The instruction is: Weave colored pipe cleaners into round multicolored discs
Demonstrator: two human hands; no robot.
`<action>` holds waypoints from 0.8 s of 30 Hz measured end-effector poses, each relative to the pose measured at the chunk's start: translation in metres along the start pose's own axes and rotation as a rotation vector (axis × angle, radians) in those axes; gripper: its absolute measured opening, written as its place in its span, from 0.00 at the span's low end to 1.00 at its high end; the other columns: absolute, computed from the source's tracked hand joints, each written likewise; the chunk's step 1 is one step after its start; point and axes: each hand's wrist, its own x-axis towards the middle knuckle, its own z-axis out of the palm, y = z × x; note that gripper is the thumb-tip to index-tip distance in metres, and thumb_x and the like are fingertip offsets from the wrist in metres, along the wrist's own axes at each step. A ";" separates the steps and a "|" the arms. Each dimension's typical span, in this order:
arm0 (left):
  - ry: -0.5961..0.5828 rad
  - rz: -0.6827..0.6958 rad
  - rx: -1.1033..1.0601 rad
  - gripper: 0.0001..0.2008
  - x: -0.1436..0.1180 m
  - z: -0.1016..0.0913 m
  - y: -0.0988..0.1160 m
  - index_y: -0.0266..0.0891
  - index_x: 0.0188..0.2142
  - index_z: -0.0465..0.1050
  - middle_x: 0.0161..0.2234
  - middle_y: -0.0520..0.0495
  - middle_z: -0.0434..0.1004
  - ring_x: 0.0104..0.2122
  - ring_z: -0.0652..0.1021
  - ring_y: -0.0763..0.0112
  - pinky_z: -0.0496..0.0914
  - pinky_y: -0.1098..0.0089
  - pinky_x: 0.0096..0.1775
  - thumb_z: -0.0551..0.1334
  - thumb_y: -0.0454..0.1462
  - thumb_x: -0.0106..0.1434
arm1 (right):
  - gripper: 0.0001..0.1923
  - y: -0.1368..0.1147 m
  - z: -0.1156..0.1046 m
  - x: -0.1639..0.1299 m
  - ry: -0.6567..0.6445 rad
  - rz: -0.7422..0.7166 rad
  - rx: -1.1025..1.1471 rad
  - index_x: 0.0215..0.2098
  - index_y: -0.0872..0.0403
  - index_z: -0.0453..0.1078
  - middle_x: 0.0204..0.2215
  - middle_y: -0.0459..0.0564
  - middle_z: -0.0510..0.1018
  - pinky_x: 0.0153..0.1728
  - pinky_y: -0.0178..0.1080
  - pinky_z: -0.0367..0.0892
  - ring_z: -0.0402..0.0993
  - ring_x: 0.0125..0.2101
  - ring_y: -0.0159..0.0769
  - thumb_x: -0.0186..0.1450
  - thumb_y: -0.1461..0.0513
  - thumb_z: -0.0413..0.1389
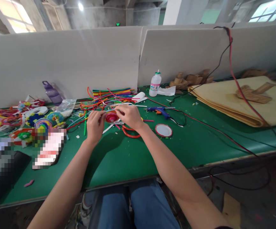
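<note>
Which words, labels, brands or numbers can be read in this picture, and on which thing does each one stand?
No text can be read.
White bottle: its label has pink and blue print, too small to read.
Green sign high on the far wall: too small and blurred.
Flat packet left of the left hand: pixelated, unreadable.
Red round piece held by both hands, right hand: no lettering visible.

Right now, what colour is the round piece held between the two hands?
Red, seen in the head view: the round piece sits between the left hand and right hand.

Two bottles (pixel 155 84) (pixel 51 92) — one glue gun (pixel 158 110), one disc (pixel 164 130).
</note>
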 end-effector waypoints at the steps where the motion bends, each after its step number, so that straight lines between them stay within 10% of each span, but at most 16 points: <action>1: -0.004 0.000 -0.003 0.11 0.000 0.000 0.001 0.39 0.36 0.73 0.27 0.48 0.71 0.29 0.69 0.67 0.64 0.66 0.37 0.54 0.40 0.67 | 0.12 0.000 0.000 -0.001 -0.002 -0.031 -0.022 0.35 0.53 0.73 0.32 0.50 0.78 0.37 0.37 0.60 0.71 0.33 0.35 0.67 0.64 0.47; 7: 0.005 0.047 0.019 0.10 0.002 -0.002 -0.001 0.40 0.36 0.74 0.28 0.47 0.73 0.31 0.70 0.67 0.65 0.65 0.38 0.54 0.38 0.67 | 0.08 0.001 -0.001 0.002 -0.009 0.066 0.192 0.33 0.54 0.72 0.26 0.48 0.76 0.31 0.35 0.62 0.71 0.28 0.32 0.65 0.62 0.51; 14: 0.033 0.178 0.049 0.09 0.004 -0.007 -0.008 0.41 0.37 0.75 0.33 0.44 0.77 0.39 0.72 0.64 0.67 0.62 0.45 0.55 0.34 0.66 | 0.10 -0.002 -0.017 0.008 -0.433 0.548 0.967 0.33 0.56 0.65 0.12 0.41 0.68 0.08 0.28 0.45 0.56 0.08 0.22 0.70 0.61 0.46; 24: 0.009 0.191 0.065 0.10 0.003 -0.006 -0.006 0.40 0.37 0.75 0.32 0.44 0.76 0.37 0.72 0.64 0.68 0.63 0.43 0.54 0.34 0.66 | 0.07 0.006 -0.012 0.008 -0.521 0.577 1.166 0.30 0.56 0.62 0.11 0.36 0.64 0.07 0.23 0.44 0.50 0.07 0.18 0.67 0.64 0.52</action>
